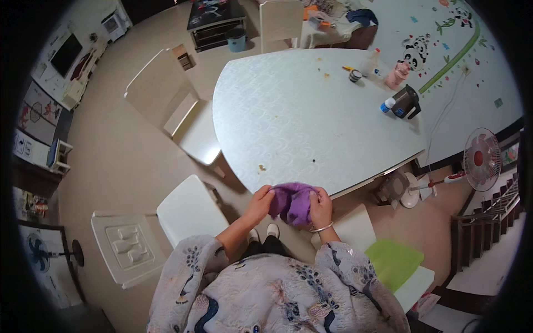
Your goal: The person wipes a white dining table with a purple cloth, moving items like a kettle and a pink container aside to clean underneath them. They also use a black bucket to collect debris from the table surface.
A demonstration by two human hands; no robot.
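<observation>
While the left grip and right grip pinch the purple cloth at opposite sides, even out its folds between them.

Purple cloth matt; tabletop glossy; bangle shiny metal.

Beyond the purple cloth, room to pass ran across the middle of the white table, past small scattered scraps; at its far right a dark pitcher, pink container and small jar blocked the way, and a chair stood at its left
</observation>
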